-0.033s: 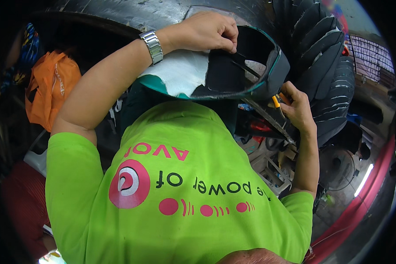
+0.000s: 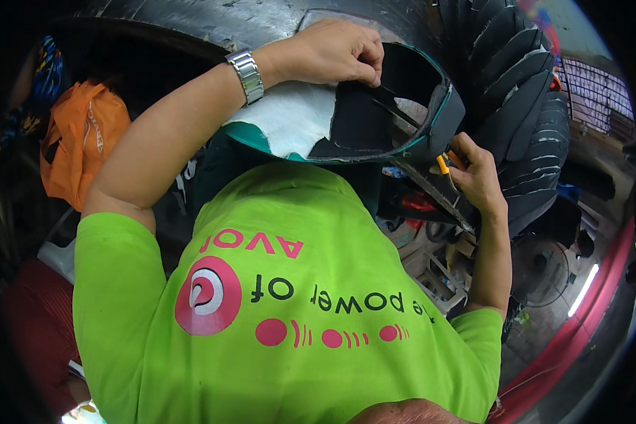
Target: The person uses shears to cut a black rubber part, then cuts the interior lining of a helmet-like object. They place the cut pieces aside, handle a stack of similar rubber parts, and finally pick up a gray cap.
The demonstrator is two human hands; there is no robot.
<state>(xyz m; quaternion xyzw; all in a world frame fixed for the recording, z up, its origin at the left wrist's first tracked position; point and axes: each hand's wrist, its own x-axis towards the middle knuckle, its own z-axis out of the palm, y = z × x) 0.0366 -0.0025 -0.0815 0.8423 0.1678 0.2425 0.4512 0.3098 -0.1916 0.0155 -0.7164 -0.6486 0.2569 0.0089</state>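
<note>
A curved black panel (image 2: 364, 116) with teal edging lies in front of my chest, bent round into an open loop. White cloth-like material (image 2: 297, 116) covers its left part. My left hand (image 2: 336, 53), with a metal watch on the wrist, reaches over the panel, its thumb and fingers pinched at the black inner layer. Just outside the panel's right end is my right hand (image 2: 477, 169), curled round a small yellow-handled tool (image 2: 443, 164). The tool's working end is hidden, so its kind is unclear.
Many overlapping black curved pieces (image 2: 519, 99) are stacked at the right. A dark, scuffed surface (image 2: 191, 21) spans the far side. An orange bag (image 2: 81, 141) hangs at the left. Below my right arm are a pale plastic crate-like item (image 2: 434, 272) and a round fan (image 2: 540, 268).
</note>
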